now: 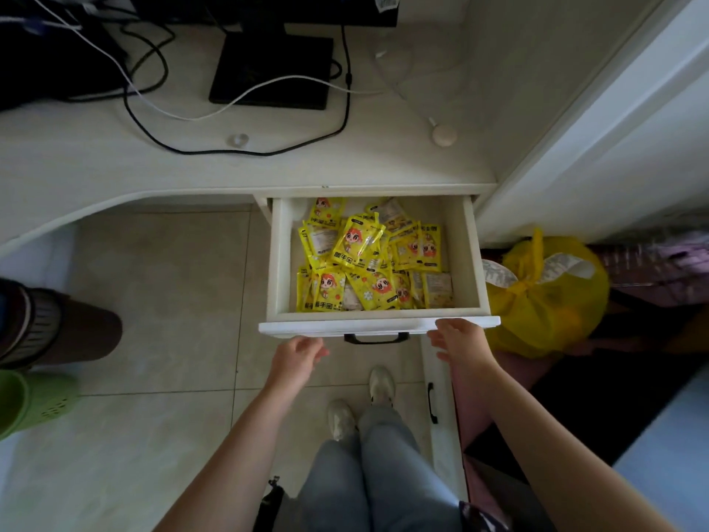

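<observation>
A white drawer (pixel 278 263) stands pulled out from under the white desk (pixel 115 167). Inside lies a heap of several yellow packets (pixel 368 259) printed with a red-haired cartoon face. A black handle (pixel 376 338) sits on the drawer's front panel. My left hand (pixel 297 357) hovers just below the front panel, left of the handle, fingers loosely curled and holding nothing. My right hand (pixel 458 339) is at the right end of the front panel, fingers relaxed, their tips close to or touching the panel's edge.
A black monitor base (pixel 272 71) and black and white cables (pixel 238 101) lie on the desk. A tied yellow plastic bag (pixel 548 297) sits right of the drawer. A green basket (pixel 34 401) and a dark bin (pixel 42 324) stand at left. My legs and shoes are below.
</observation>
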Demonstrator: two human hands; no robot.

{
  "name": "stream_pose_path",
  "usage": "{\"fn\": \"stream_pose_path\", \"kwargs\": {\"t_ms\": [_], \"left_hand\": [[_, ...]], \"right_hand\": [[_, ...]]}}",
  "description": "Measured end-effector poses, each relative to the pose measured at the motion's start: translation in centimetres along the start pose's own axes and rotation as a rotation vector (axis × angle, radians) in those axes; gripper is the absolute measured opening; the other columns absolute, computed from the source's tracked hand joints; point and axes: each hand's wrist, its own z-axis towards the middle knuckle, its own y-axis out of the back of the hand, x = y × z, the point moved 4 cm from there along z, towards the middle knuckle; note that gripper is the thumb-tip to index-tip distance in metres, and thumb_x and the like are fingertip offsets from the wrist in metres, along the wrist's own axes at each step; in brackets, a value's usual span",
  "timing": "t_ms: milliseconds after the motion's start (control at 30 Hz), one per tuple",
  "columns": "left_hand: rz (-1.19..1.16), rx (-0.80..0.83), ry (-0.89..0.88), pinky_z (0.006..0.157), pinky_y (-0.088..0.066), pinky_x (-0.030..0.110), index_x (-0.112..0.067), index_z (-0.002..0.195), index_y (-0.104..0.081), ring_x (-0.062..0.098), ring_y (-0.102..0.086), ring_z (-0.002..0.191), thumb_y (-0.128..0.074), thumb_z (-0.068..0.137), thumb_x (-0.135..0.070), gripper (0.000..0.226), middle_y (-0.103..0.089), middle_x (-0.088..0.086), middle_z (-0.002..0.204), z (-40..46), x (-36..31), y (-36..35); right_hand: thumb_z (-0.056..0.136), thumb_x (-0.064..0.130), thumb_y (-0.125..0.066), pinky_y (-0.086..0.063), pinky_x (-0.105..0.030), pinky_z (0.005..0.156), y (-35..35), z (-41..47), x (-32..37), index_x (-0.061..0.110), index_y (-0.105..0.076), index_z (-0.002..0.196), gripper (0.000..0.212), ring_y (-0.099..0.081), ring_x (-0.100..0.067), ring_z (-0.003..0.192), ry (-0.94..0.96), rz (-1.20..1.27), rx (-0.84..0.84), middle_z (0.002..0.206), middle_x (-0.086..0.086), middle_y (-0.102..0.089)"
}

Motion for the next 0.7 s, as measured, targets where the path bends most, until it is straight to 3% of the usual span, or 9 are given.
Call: {"fn": "stream_pose_path", "kwargs": {"t_ms": [100,267,367,433,500,567,633,700], "left_hand": [[-0.148,0.028,0.188,0.078,-0.054,0.032,-0.004,0.115,-0.061,0.024,-0.066,0.095,-0.053,0.096,-0.030,0.033,-0.071,0.008,0.101,0.3,1.2,0.4],[-0.643,0.106,0.407,0.089,-0.052,0.044,-0.009,0.139,-0.037,0.036,-0.062,0.107,-0.054,0.096,-0.026,0.049,-0.052,0.023,0.134,1.1,0.2,-0.3],[-0.765,0.049,0.428,0.097,-0.049,0.046,-0.008,0.140,-0.038,0.039,-0.060,0.110,-0.051,0.098,-0.017,0.045,-0.045,0.024,0.141,1.7,-0.8,-1.0],[-0.849,0.033,0.447,0.099,-0.048,0.047,-0.004,0.135,-0.041,0.041,-0.057,0.115,-0.053,0.096,-0.010,0.041,-0.043,0.027,0.140,2.0,-1.3,-1.2],[-0.901,0.056,0.458,0.091,-0.052,0.048,0.000,0.118,-0.048,0.043,-0.054,0.119,-0.056,0.093,-0.004,0.026,-0.043,0.030,0.135,2.3,-1.7,-1.1],[-0.888,0.080,0.473,0.075,-0.059,0.044,0.002,0.106,-0.052,0.048,-0.054,0.117,-0.056,0.093,-0.002,0.014,-0.047,0.034,0.130,2.5,-1.8,-0.9],[-0.852,0.068,0.482,0.063,-0.061,0.043,0.003,0.105,-0.053,0.051,-0.056,0.112,-0.054,0.093,-0.001,0.012,-0.049,0.037,0.126,2.9,-1.8,-0.7],[-0.834,0.031,0.479,0.060,-0.061,0.043,0.004,0.107,-0.051,0.051,-0.058,0.108,-0.053,0.094,0.001,0.014,-0.052,0.037,0.123,3.0,-2.0,-0.8]], "right_hand": [[0.095,0.020,-0.051,-0.054,-0.045,0.086,0.2,0.1,-1.7,0.003,-0.058,0.115,0.027,-0.067,-0.029,0.090,-0.190,0.173,-0.001,0.095,-0.011,-0.069],[0.096,0.026,-0.053,-0.057,-0.046,0.067,0.1,1.0,-1.1,0.002,-0.046,0.127,0.040,-0.066,-0.037,0.085,-0.323,0.404,-0.003,0.101,-0.018,-0.061],[0.097,0.024,-0.052,-0.057,-0.046,0.058,-0.1,1.6,0.1,0.004,-0.042,0.126,0.036,-0.065,-0.036,0.080,-0.329,0.455,-0.002,0.101,-0.019,-0.057],[0.097,0.015,-0.050,-0.058,-0.040,0.047,-0.3,1.8,0.7,0.002,-0.041,0.121,0.029,-0.064,-0.037,0.088,-0.335,0.488,0.009,0.104,-0.022,-0.056],[0.096,0.007,-0.048,-0.056,-0.039,0.041,-0.6,2.0,0.9,0.002,-0.040,0.117,0.023,-0.060,-0.040,0.105,-0.348,0.550,0.014,0.116,-0.026,-0.054],[0.096,0.003,-0.048,-0.056,-0.042,0.042,-0.9,2.3,1.0,0.001,-0.040,0.120,0.026,-0.058,-0.044,0.110,-0.380,0.585,-0.001,0.123,-0.027,-0.052],[0.095,-0.001,-0.047,-0.057,-0.048,0.054,-1.0,2.5,1.2,0.000,-0.040,0.124,0.030,-0.059,-0.044,0.108,-0.408,0.592,-0.043,0.120,-0.027,-0.054],[0.094,-0.005,-0.047,-0.056,-0.051,0.069,-1.1,2.7,1.5,0.001,-0.041,0.117,0.025,-0.060,-0.044,0.106,-0.432,0.585,-0.067,0.112,-0.027,-0.055]]}}
